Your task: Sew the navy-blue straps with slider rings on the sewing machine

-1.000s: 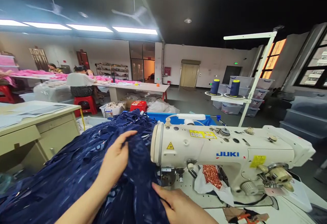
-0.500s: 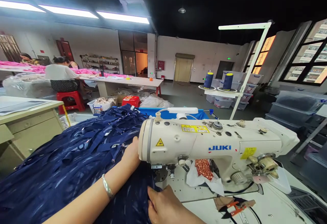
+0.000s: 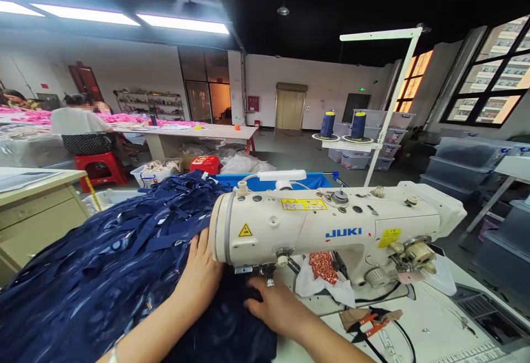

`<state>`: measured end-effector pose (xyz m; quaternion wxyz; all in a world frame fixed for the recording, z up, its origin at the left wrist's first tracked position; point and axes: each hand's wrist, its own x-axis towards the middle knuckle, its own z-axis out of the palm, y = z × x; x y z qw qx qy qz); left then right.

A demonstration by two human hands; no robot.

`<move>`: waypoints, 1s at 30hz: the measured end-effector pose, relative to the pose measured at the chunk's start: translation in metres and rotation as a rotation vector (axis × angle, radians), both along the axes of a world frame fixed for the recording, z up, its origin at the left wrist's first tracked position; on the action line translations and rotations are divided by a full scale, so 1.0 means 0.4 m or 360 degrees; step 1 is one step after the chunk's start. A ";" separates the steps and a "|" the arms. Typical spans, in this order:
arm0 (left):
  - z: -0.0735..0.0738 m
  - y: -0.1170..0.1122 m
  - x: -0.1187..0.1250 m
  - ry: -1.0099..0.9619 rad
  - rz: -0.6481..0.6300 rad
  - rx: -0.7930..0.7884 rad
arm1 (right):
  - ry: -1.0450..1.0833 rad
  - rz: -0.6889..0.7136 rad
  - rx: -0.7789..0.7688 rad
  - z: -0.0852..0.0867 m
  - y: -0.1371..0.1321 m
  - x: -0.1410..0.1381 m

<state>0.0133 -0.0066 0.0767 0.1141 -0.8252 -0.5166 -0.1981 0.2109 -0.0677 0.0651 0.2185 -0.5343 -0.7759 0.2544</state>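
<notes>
A big heap of navy blue fabric with ribbon strips [image 3: 111, 252] covers the left side of the sewing table. A cream JUKI sewing machine [image 3: 331, 230] stands in the middle. My left hand [image 3: 201, 275] lies flat on the fabric just left of the machine head, fingers stretched out. My right hand [image 3: 271, 302] rests on the dark fabric under the needle area, fingers spread and pressing down.
Orange-handled thread snips [image 3: 368, 321] and a white cloth with a red patch [image 3: 323, 275] lie on the white table [image 3: 430, 330]. Two navy thread cones [image 3: 343, 126] stand on a stand behind. A beige desk [image 3: 37, 208] is at left; a seated person [image 3: 78, 128] works at a far table.
My right hand moved up from the fabric's near edge to under the needle. My left hand shifted right against the machine head. The view has swung right and down.
</notes>
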 end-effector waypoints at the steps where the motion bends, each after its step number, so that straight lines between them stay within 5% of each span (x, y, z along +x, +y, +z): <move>1: 0.003 -0.024 -0.002 0.0084 0.0038 0.0064 | -0.0032 0.0055 0.0024 -0.013 0.001 -0.005; 4: 0.008 -0.090 -0.016 0.0309 0.0123 0.0084 | -0.0134 0.0116 0.0139 -0.042 -0.002 -0.024; 10: 0.005 -0.141 -0.086 0.0616 0.0061 -0.0538 | -0.0105 0.0122 0.0210 -0.042 -0.017 -0.036; 17: 0.062 -0.145 -0.043 0.0518 0.0062 -0.0640 | -0.0324 0.0210 0.0182 -0.038 -0.027 -0.046; 23: 0.049 -0.126 0.020 0.0284 -0.0210 -0.0964 | -0.0333 0.0110 0.0208 -0.043 -0.019 -0.047; 30: 0.061 -0.098 0.012 0.0343 -0.0331 -0.0950 | -0.0385 0.0101 0.0106 -0.015 -0.025 -0.050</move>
